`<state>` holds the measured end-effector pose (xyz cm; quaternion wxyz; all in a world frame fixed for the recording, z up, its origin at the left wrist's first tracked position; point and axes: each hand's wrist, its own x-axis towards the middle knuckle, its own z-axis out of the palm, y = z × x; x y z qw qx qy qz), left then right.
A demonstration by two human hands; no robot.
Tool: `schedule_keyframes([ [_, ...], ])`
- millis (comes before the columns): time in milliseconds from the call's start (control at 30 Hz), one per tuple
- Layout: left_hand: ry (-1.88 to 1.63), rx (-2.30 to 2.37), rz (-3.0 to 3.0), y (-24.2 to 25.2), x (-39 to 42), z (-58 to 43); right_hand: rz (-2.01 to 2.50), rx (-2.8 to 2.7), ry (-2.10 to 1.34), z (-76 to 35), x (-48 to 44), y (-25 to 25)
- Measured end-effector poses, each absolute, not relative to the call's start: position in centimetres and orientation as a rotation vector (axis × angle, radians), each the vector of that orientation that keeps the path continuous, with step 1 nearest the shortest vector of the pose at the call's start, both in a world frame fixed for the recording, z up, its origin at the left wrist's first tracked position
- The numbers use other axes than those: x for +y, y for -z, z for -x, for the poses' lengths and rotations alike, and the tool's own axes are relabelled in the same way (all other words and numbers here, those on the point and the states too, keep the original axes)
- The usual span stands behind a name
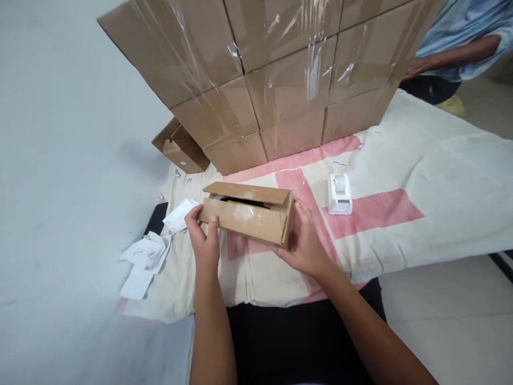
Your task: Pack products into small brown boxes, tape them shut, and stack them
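Observation:
Between my two hands is a small brown cardboard box (246,218), tilted above the cloth-covered surface. Its top flap stands slightly raised, leaving a dark gap along the top; what lies inside is mostly hidden, with a thin yellowish edge showing. My left hand (205,235) grips the box's left end, thumb on the front face. At the right end, my right hand (302,238) holds the box with its fingers around the side and lower corner. A white tape dispenser (339,193) stands to the right of the box, apart from my hand.
A tall stack of taped cartons (288,80) rises behind the box. An open carton (184,152) sits at its left. White papers (146,262) and a black flat item (156,218) lie by the left wall. Another person's arm (452,58) touches the stack's right side.

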<state>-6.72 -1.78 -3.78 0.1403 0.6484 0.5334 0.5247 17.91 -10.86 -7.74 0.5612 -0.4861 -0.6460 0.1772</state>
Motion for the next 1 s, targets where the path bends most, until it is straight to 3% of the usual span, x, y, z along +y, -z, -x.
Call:
schedule_keyframes([
  [200,-1.248,1.584,-2.524,-2.6,-0.1,5.6,1.189,-1.512,-0.285,-17.3,-10.8,7.6],
  [433,-1.039,1.455,-3.069,-5.0,0.7,5.4,1.098,-1.589,-0.06,-17.5,-11.4,5.5],
  [733,-0.877,1.401,-3.145,-5.3,0.1,6.3,1.401,-1.516,-0.21,-16.0,-10.2,-1.5],
  [1000,-0.632,1.473,-3.097,-5.9,-1.3,6.1,1.24,-1.036,-0.247,-12.8,-8.4,0.7],
])
